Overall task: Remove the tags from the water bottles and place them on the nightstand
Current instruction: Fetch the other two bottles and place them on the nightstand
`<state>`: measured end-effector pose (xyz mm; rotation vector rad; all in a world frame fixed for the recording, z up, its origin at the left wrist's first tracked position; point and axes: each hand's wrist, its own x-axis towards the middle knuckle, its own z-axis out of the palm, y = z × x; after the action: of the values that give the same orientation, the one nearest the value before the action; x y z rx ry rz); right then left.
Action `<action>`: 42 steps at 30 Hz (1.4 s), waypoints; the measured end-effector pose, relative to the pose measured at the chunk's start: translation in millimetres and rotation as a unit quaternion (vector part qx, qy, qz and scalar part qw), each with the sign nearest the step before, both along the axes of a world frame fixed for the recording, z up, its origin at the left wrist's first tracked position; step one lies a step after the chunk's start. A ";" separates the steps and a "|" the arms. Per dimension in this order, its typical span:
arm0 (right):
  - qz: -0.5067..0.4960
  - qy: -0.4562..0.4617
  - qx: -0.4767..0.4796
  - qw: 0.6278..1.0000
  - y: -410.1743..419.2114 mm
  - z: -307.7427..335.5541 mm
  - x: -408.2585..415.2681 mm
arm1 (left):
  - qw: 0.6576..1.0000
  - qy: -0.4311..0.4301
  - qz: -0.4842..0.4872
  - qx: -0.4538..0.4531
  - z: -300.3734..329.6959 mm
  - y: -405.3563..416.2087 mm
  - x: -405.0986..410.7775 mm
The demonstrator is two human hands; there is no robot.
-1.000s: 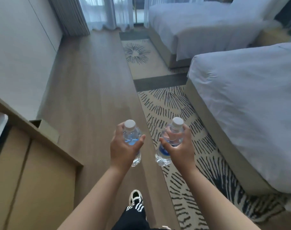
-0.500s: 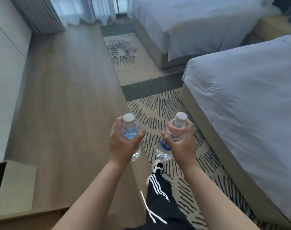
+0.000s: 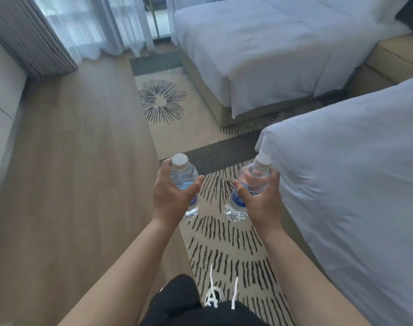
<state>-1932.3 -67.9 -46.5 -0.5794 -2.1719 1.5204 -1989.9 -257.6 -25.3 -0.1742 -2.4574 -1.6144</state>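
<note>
Left hand (image 3: 171, 196) wrapped around left water bottle (image 3: 185, 184), upright, white cap up. Right hand (image 3: 259, 196) wrapped around right water bottle (image 3: 250, 187), tilted right. Both held over patterned rug (image 3: 224, 243), near bed (image 3: 353, 184) just right. Can't make out tags.

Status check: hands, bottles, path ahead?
Left hand grips left bottle; right hand grips right bottle. Both capped, no tags visible. Near bed close on right; nightstand between beds, ahead.
</note>
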 end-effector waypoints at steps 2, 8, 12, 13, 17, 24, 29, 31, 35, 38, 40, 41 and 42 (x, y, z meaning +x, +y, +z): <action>-0.014 -0.002 0.002 1.000 20.1 -1.1 -35.5 | 1.000 -0.006 -0.002 0.004 1.6 17.9 -40.4; -0.051 -0.004 0.010 0.999 76.2 -15.0 -150.7 | 1.000 -0.017 -0.022 0.009 -10.6 74.7 -171.4; -0.056 -0.006 0.024 0.998 111.8 -28.9 -255.1 | 0.999 -0.019 -0.029 0.027 -17.7 112.1 -286.5; -0.055 -0.007 0.023 0.998 120.7 -30.5 -284.7 | 0.999 -0.018 -0.038 0.024 -17.9 121.9 -317.1; -0.063 -0.010 0.004 0.998 158.8 -22.6 -400.6 | 0.998 -0.019 -0.062 0.012 -6.0 162.7 -436.7; -0.124 0.004 -0.009 0.992 241.4 -3.6 -536.5 | 0.990 -0.047 -0.131 0.006 13.7 257.9 -592.8; -0.195 0.013 -0.004 0.981 320.6 -14.5 -606.7 | 0.983 -0.057 -0.176 0.007 3.0 349.5 -677.3; -0.216 0.011 0.000 0.976 359.8 -21.2 -635.0 | 0.976 -0.066 -0.205 0.010 -4.9 396.0 -712.4; -0.252 0.025 0.001 0.967 448.2 -28.6 -692.5 | 0.964 -0.059 -0.259 -0.001 -12.7 500.9 -777.3; -0.280 0.025 0.004 0.960 511.8 -19.6 -729.4 | 0.954 -0.062 -0.292 -0.005 -9.4 577.9 -818.6; -0.304 0.021 0.016 0.952 551.1 -13.8 -749.0 | 0.946 -0.063 -0.317 -0.012 -7.6 625.9 -842.0; -0.317 0.018 0.019 0.948 569.5 -11.3 -756.8 | 0.942 -0.061 -0.329 -0.013 -7.0 649.0 -851.7; -0.330 0.016 0.021 0.943 586.8 -9.6 -763.4 | 0.939 -0.057 -0.340 -0.015 -6.8 671.6 -860.0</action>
<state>-2695.7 518.9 -56.1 -1.1198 -1.7152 1.0965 -2849.9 414.0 -32.1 -1.0651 -2.6750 -1.8570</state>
